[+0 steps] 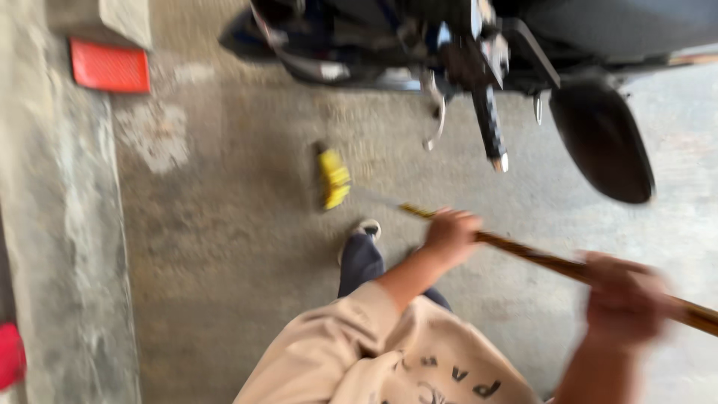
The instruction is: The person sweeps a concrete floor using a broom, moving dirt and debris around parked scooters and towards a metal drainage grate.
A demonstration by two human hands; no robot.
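place: garage or parking bay | evidence: bare concrete floor (224, 247), parked motorcycle (479, 45)

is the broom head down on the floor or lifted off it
Cannot tell for sure: the yellow broom head sits low against the concrete floor, but blur hides any contact. Both the left hand and right hand grip the slanted handle.

Rough concrete floor (247, 247); wooden broom handle (538, 258)

A dark motorcycle (479, 45) stands beyond the hands, its footpeg (490, 127) hanging above them. Far off to their left lie a red reflector (110, 67) and a concrete ledge (60, 247).
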